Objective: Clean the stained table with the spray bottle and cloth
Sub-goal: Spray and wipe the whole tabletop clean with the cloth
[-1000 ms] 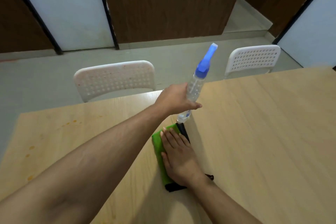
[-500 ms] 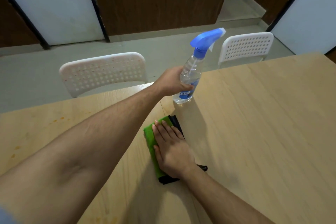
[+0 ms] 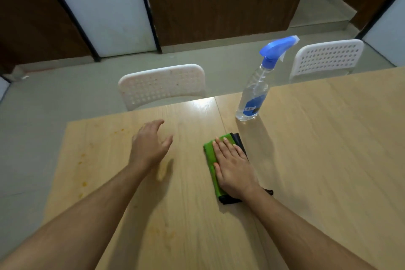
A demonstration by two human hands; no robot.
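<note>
A clear spray bottle (image 3: 254, 94) with a blue trigger head stands upright on the light wooden table (image 3: 317, 160), near its far edge. A folded green and black cloth (image 3: 210, 155) lies on the table below the bottle. My right hand (image 3: 233, 167) rests flat on the cloth, fingers together, covering most of it. My left hand (image 3: 149, 146) hovers above the table to the left of the cloth, fingers spread, holding nothing. Orange stains (image 3: 83, 183) dot the table's left side, and a faint one (image 3: 164, 233) lies near the front.
Two white perforated chairs stand behind the far table edge, one at the middle (image 3: 162, 85) and one at the right (image 3: 326, 59). The table's left edge (image 3: 57, 173) drops to a grey floor. Brown wall panels and a white door stand beyond.
My left hand set the spray bottle down upright on the table, let go of it and moved left, away from it. My right hand stayed flat on the cloth.
</note>
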